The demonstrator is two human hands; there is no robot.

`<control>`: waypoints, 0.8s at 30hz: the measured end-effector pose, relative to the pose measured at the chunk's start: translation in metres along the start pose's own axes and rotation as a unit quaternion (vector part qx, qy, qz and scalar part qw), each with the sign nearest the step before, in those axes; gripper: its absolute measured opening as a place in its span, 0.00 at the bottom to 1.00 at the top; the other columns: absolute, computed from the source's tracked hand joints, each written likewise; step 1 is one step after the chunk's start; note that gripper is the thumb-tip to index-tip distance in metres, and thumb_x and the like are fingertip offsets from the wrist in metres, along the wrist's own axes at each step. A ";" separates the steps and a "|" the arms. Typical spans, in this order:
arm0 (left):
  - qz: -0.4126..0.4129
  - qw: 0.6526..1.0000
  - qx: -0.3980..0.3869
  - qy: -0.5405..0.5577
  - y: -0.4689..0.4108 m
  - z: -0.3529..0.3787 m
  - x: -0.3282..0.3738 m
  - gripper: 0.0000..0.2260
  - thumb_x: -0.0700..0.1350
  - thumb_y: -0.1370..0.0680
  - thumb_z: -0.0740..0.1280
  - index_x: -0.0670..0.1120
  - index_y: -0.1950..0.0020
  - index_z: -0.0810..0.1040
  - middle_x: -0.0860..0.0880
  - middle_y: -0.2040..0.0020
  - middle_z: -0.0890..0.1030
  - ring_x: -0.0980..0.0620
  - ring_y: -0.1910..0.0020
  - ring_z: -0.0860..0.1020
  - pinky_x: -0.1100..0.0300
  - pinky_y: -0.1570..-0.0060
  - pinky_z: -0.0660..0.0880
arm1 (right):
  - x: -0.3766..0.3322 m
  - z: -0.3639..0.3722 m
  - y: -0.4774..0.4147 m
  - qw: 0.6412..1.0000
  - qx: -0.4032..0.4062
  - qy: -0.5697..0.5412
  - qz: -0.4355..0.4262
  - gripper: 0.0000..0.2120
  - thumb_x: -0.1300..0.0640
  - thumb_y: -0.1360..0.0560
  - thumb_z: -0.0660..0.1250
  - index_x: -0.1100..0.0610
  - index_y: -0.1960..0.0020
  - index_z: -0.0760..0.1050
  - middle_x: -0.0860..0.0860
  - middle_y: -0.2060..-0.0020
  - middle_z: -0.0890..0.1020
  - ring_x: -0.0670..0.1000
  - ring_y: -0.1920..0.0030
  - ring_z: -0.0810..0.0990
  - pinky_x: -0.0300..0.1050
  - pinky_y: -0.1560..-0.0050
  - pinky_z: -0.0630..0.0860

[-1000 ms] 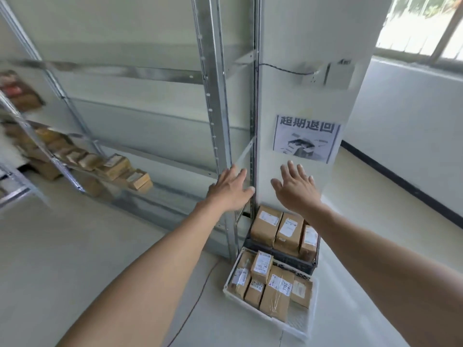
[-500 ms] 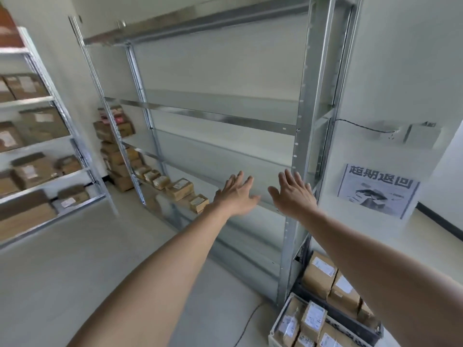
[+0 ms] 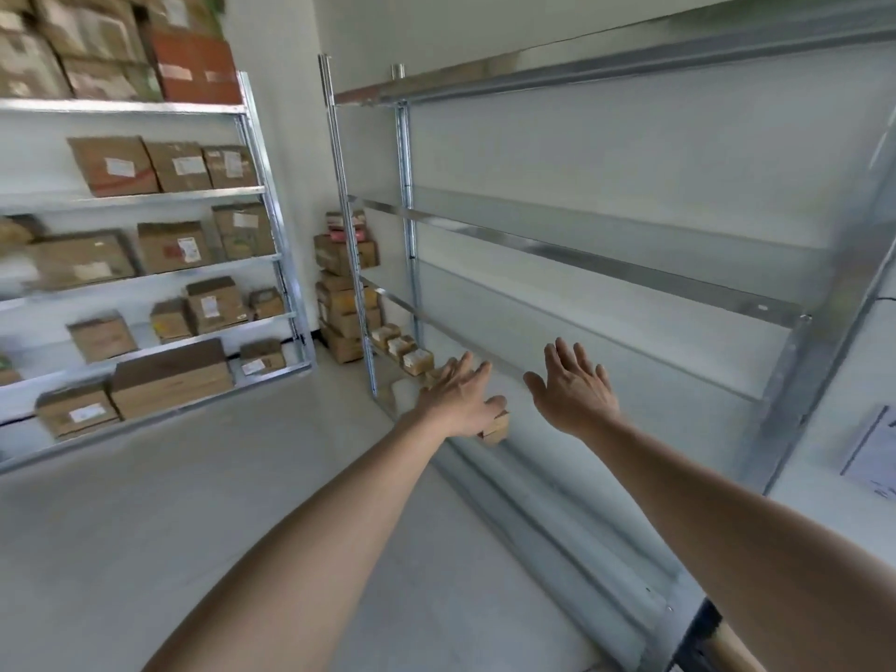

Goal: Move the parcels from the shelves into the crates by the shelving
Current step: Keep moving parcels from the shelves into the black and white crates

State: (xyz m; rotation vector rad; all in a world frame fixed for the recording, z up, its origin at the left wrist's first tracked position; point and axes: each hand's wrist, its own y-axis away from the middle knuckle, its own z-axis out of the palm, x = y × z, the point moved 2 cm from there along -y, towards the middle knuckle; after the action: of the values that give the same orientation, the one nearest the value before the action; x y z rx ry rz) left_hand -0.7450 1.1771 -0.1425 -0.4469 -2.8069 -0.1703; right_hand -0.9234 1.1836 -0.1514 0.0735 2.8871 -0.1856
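Several small brown parcels [image 3: 418, 359] lie in a row on a low shelf of the metal shelving [image 3: 630, 264] ahead. One small parcel [image 3: 494, 429] shows just under my left hand. My left hand [image 3: 458, 395] is stretched forward over that row, fingers straight, holding nothing. My right hand [image 3: 572, 388] reaches out beside it with spread fingers, also holding nothing, in front of the bare shelf boards. A dark crate corner [image 3: 703, 637] shows at the bottom right, mostly hidden by my right forearm.
A second shelving unit [image 3: 262, 196] on the left holds many larger cardboard boxes. More boxes [image 3: 346, 293] are stacked on the floor in the corner. A printed sheet [image 3: 870, 453] hangs on the wall at right. Pale floor lies between the units.
My view has swung left, away from the filled crates toward the shelving. Both hands stayed open and moved left toward the row of small parcels.
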 end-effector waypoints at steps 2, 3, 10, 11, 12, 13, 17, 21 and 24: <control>-0.012 1.000 0.000 0.000 0.000 -0.005 -0.019 0.33 0.62 0.16 0.55 0.52 0.15 0.48 0.50 0.15 0.40 0.46 0.17 0.41 0.39 0.22 0.51 | -0.017 0.007 -0.012 1.000 -0.004 0.000 -0.013 0.33 0.39 0.15 0.46 0.55 0.16 0.45 0.51 0.17 0.43 0.54 0.18 0.40 0.58 0.19 0.43; -0.020 1.000 0.001 -0.002 -0.001 -0.008 -0.030 0.33 0.62 0.16 0.55 0.52 0.15 0.48 0.50 0.16 0.40 0.45 0.17 0.41 0.38 0.22 0.51 | -0.026 0.013 -0.021 1.000 -0.007 0.000 -0.023 0.33 0.40 0.15 0.46 0.55 0.16 0.45 0.51 0.17 0.43 0.54 0.18 0.40 0.58 0.19 0.43; -0.089 0.996 0.004 -0.006 -0.039 -0.023 -0.106 0.33 0.62 0.16 0.54 0.52 0.15 0.47 0.50 0.15 0.41 0.46 0.17 0.43 0.37 0.22 0.53 | -0.085 0.052 -0.103 0.996 -0.030 -0.022 -0.085 0.32 0.41 0.16 0.48 0.56 0.17 0.48 0.51 0.17 0.45 0.54 0.17 0.41 0.58 0.19 0.44; -0.099 0.995 0.007 -0.009 -0.048 -0.025 -0.116 0.32 0.62 0.16 0.54 0.52 0.15 0.47 0.50 0.15 0.41 0.46 0.17 0.43 0.36 0.22 0.53 | -0.092 0.058 -0.117 0.995 -0.035 -0.026 -0.091 0.32 0.41 0.16 0.48 0.56 0.17 0.47 0.51 0.17 0.44 0.54 0.17 0.41 0.58 0.19 0.44; -0.108 0.994 0.010 -0.009 -0.058 -0.029 -0.126 0.32 0.61 0.16 0.54 0.52 0.15 0.47 0.50 0.15 0.41 0.46 0.17 0.43 0.36 0.22 0.53 | -0.098 0.064 -0.132 0.994 -0.040 -0.026 -0.098 0.33 0.41 0.16 0.48 0.55 0.16 0.47 0.51 0.17 0.44 0.54 0.17 0.41 0.58 0.19 0.43; -0.117 0.993 0.010 -0.009 -0.068 -0.031 -0.134 0.32 0.61 0.15 0.54 0.52 0.15 0.47 0.50 0.15 0.41 0.46 0.17 0.43 0.36 0.22 0.52 | -0.102 0.069 -0.147 0.993 -0.043 -0.024 -0.106 0.33 0.40 0.15 0.47 0.55 0.16 0.46 0.51 0.17 0.43 0.54 0.18 0.40 0.58 0.19 0.43; -0.154 0.988 0.008 -0.007 -0.113 -0.041 -0.161 0.32 0.61 0.15 0.54 0.52 0.15 0.47 0.50 0.16 0.40 0.46 0.17 0.41 0.36 0.22 0.51 | -0.118 0.090 -0.209 0.989 -0.057 -0.025 -0.134 0.33 0.39 0.15 0.45 0.56 0.16 0.45 0.51 0.17 0.43 0.54 0.18 0.40 0.57 0.19 0.42; -0.171 0.985 0.017 -0.005 -0.159 -0.053 -0.179 0.32 0.61 0.15 0.53 0.52 0.15 0.46 0.50 0.15 0.41 0.46 0.17 0.42 0.36 0.22 0.51 | -0.130 0.103 -0.263 0.985 -0.060 -0.026 -0.160 0.33 0.41 0.15 0.46 0.55 0.16 0.45 0.52 0.17 0.43 0.55 0.18 0.40 0.58 0.19 0.43; -0.182 0.983 0.013 0.000 -0.188 -0.056 -0.192 0.33 0.62 0.15 0.54 0.51 0.15 0.46 0.49 0.16 0.40 0.45 0.17 0.41 0.35 0.22 0.51 | -0.138 0.114 -0.296 0.982 -0.079 -0.033 -0.169 0.33 0.41 0.16 0.47 0.55 0.16 0.44 0.51 0.17 0.43 0.54 0.18 0.40 0.58 0.19 0.44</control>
State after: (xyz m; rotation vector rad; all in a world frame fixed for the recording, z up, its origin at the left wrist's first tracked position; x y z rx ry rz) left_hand -0.6157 0.9353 -0.1604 0.0784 -2.8610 -0.2079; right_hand -0.7814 0.8704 -0.1911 -0.4442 2.8155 -0.0176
